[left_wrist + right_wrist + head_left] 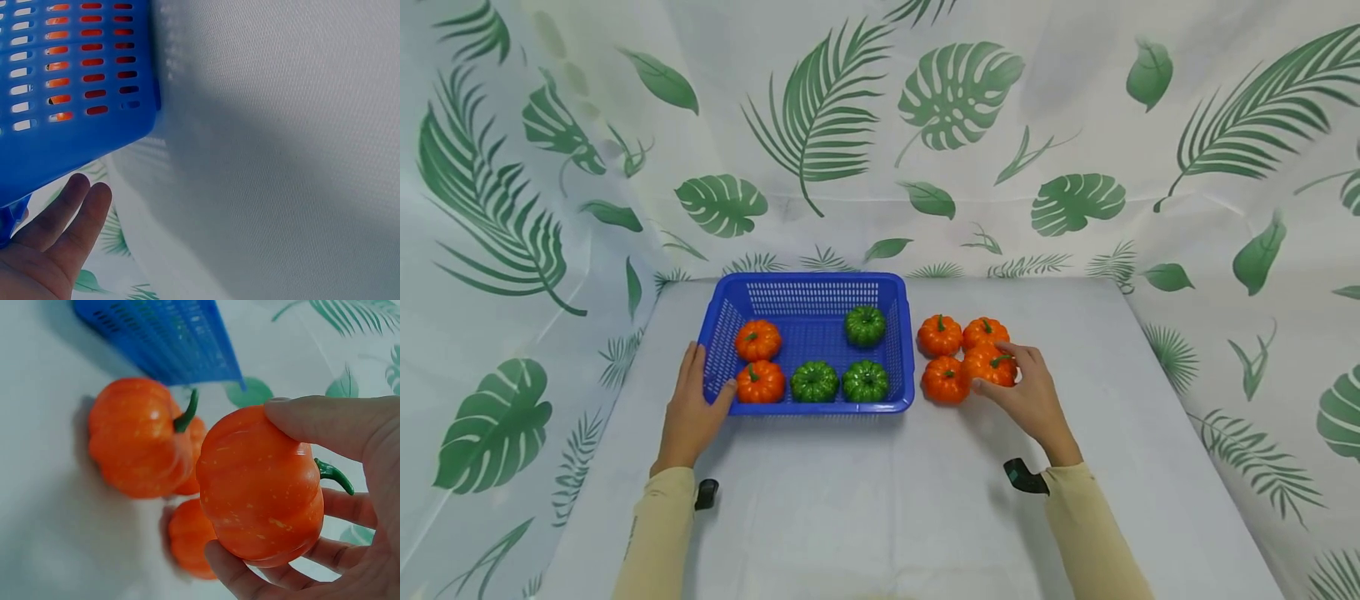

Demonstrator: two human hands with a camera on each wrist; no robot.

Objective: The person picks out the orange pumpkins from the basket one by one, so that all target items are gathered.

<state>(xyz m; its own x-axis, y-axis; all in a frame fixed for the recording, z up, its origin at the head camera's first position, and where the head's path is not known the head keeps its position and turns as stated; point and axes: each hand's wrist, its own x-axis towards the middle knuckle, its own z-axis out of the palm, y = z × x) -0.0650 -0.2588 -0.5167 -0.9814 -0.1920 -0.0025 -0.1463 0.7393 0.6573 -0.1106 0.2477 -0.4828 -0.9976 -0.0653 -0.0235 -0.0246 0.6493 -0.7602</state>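
Observation:
My left hand (pixel 691 412) grips the blue basket (pixel 820 408) at its front left corner, thumb over the rim; two fingers (pixel 87 215) stretch along the outside in the left wrist view. My right hand (pixel 1032 395) holds a small orange pumpkin (pixel 262 484) with a green stem, thumb on one side and fingers around the other. It is raised above three more orange pumpkins, among them one at the front (pixel 945 381) and one at the back left (pixel 939 335), right of the basket.
Inside the basket are two orange pumpkins (pixel 758 341) on the left and three green pumpkins (pixel 865 326) at the middle and right. The table (pixel 850 500) has a white cover. Behind and beside it hang white sheets (pixel 865 242) with green leaf prints.

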